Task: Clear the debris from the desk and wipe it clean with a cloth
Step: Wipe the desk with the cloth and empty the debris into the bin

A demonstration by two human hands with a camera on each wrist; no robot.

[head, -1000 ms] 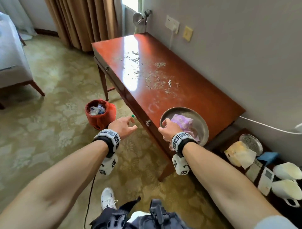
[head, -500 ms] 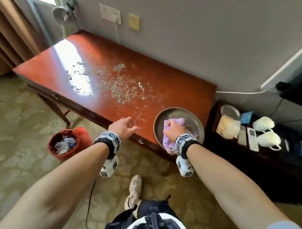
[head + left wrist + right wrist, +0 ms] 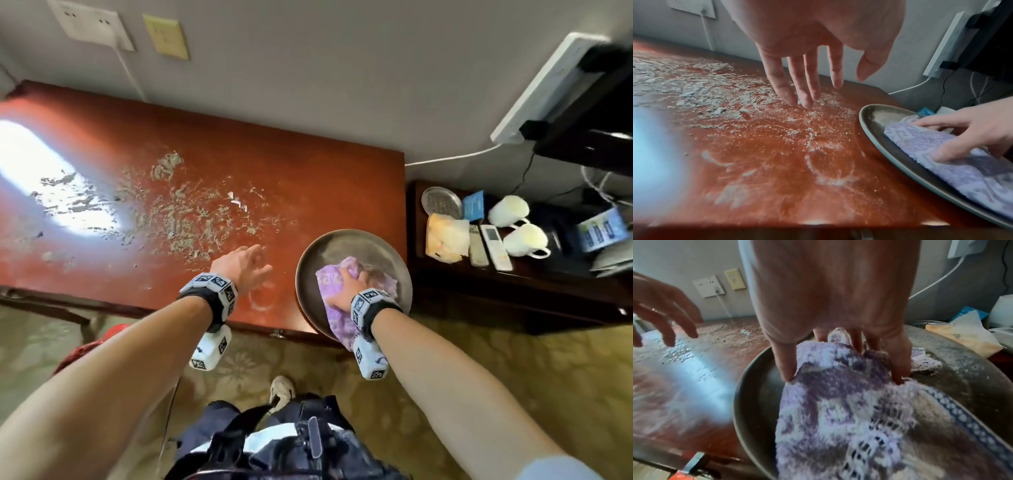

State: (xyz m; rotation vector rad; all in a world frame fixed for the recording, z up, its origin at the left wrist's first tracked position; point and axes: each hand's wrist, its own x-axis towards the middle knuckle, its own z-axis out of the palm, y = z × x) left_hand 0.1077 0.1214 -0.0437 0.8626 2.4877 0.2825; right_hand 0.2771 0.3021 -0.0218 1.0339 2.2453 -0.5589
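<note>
Gripping cloth, right hand; left hand splayed

My left hand hovers over the near part of the bench, fingers spread, with bare red wood under it and only fine dust there. Ahead and to my left the debris spreads thick across the middle. To my right the round metal tray sits at the bench's near right corner, overhanging the front edge, with my right hand and the purple cloth filling its near half. Behind the tray, bare bench runs back to the wall. Beyond the right edge a lower dark cabinet is crowded with mugs and remotes.
</note>
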